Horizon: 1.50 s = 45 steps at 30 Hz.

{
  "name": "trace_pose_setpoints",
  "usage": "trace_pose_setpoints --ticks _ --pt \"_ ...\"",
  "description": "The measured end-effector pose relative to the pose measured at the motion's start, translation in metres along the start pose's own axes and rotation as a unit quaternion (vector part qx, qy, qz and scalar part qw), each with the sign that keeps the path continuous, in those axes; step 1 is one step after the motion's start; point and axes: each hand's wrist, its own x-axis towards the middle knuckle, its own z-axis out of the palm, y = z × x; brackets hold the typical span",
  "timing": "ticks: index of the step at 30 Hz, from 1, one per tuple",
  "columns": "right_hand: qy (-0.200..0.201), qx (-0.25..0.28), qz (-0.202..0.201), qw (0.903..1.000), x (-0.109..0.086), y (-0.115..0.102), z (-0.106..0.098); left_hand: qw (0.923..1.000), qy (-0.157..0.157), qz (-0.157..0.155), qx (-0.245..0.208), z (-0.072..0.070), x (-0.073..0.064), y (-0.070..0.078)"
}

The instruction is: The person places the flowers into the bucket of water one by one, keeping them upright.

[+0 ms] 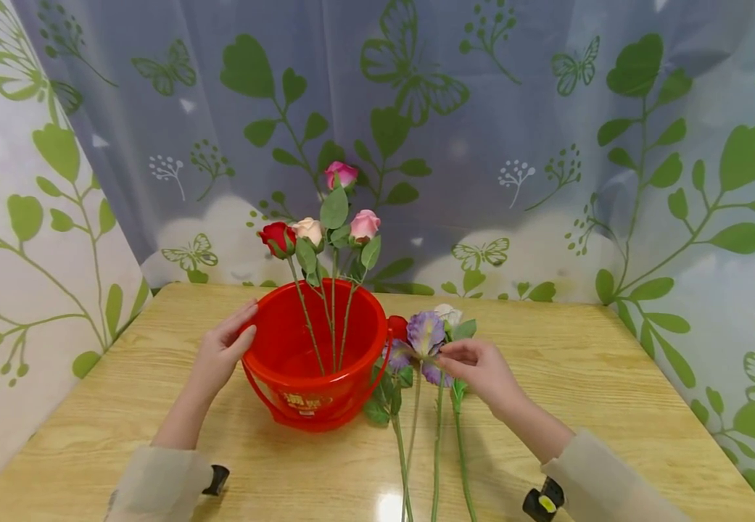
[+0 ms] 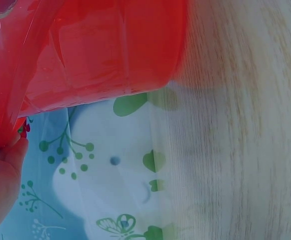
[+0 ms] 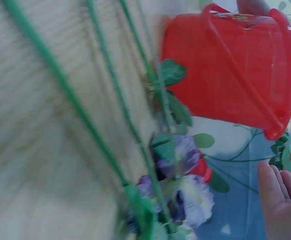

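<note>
A red bucket (image 1: 315,391) stands on the table, with a red rose (image 1: 277,239), a cream rose (image 1: 308,231), a light pink rose (image 1: 365,225) and a deep pink rose (image 1: 341,175) upright in it. Fingertips and thumb of my left hand (image 1: 219,348) rest at the bucket's left rim; the left wrist view catches only part of that hand. My right hand (image 1: 481,370) is over a purple iris (image 1: 426,333) lying beside the bucket. In the right wrist view, the right hand's fingers (image 3: 273,187) are extended, thumb apart, nothing between them.
Next to the iris lie a white flower (image 1: 447,314) and a red flower (image 1: 398,328), their long green stems (image 1: 438,442) running toward the front edge of the wooden table (image 1: 612,406). A curtain (image 1: 534,145) printed with leaves and butterflies hangs behind.
</note>
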Motion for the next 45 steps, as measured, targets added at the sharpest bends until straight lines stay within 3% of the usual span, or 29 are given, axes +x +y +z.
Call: trace_pose_setpoints --ticks 3,10,16,23,30,34,45 --pt "-0.004 -0.008 0.005 0.9999 -0.006 0.009 -0.004 1.0000 0.001 -0.009 0.003 0.000 0.000 -0.004" --pt "-0.009 -0.025 0.027 0.9993 -0.018 0.029 -0.007 1.0000 -0.001 -0.009 0.001 -0.003 0.002 -0.030" --pt "-0.004 -0.042 0.054 0.9976 -0.025 0.046 -0.007 0.9999 -0.002 -0.014 0.006 -0.002 0.003 -0.022" --pt "0.010 -0.057 0.077 0.9954 -0.034 0.061 -0.003 0.9999 -0.002 -0.012 -0.001 -0.003 0.005 -0.028" --pt "0.009 -0.055 0.118 0.9915 -0.036 0.068 0.004 1.0000 0.002 -0.003 0.008 0.000 0.001 -0.002" --pt "0.009 -0.049 0.131 0.9902 -0.034 0.071 0.006 1.0000 0.001 0.001 0.008 0.001 -0.001 0.005" --pt "0.033 -0.063 0.161 0.9844 -0.024 0.076 0.012 1.0000 0.003 -0.002 0.006 0.001 0.000 0.000"
